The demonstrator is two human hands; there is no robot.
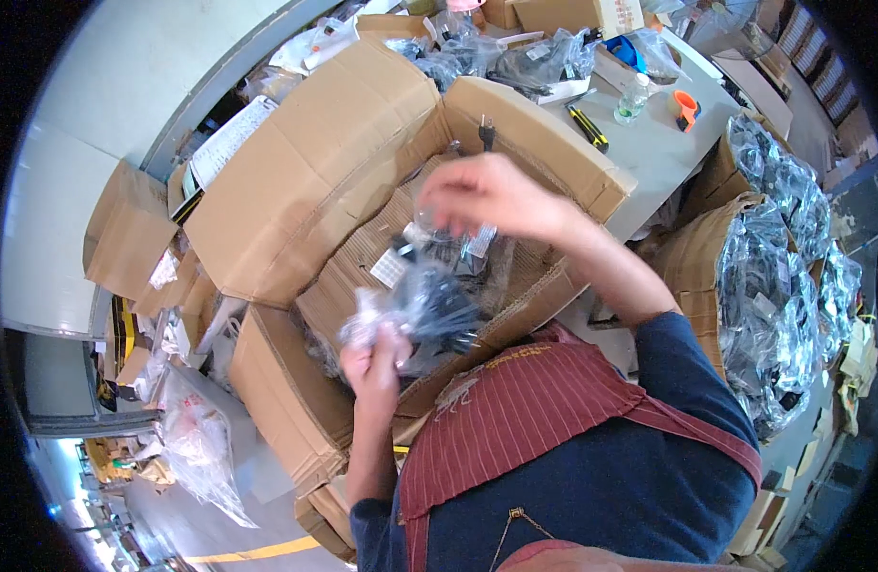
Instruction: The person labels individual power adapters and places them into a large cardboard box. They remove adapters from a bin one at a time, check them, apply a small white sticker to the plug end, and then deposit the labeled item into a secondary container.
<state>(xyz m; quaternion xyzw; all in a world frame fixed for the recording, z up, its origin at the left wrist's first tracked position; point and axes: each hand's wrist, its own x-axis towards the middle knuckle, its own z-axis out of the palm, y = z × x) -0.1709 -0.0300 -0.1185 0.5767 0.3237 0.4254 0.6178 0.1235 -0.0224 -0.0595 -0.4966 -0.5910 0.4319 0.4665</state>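
In front of me is a large open cardboard box [315, 181] with its flaps folded out. My left hand [374, 360] is closed on the gathered end of a clear plastic bag [437, 305], which has dark contents, perhaps a cable. A white label [391, 268] shows next to the bag. My right hand [482, 195] is above the box's middle, fingers curled and smeared by motion. Just past it a black power plug [486, 133] sticks up; whether that hand holds it I cannot tell. Under the hands lies corrugated cardboard [339, 291] inside the box.
On the grey table [649, 176] are a yellow-and-black utility knife [588, 130], a clear bottle [631, 100] and an orange tape roll [685, 110]. Bagged dark items [763, 305] fill boxes at right. Plastic-wrapped goods [544, 62] lie behind; a clear bag [200, 439] hangs at left.
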